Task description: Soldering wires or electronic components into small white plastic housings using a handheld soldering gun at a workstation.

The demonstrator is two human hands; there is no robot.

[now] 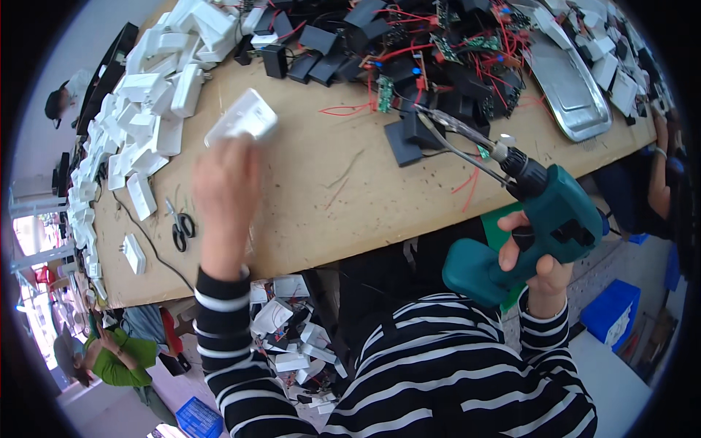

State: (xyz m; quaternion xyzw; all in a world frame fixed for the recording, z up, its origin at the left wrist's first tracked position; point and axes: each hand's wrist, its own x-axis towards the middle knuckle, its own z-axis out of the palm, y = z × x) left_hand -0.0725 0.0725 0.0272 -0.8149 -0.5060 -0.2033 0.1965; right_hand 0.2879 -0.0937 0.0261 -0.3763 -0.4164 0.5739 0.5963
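between left hand and teal drill, open tabletop meets front edge

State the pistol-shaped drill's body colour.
The plastic drill body is dark teal, best seen in the head view.

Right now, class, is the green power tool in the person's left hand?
No, the right hand grips the green power tool by its handle.

Black-handled metal scissors lie on the brown desk, well apart from a silvery, round-cornered rectangular metal tray.
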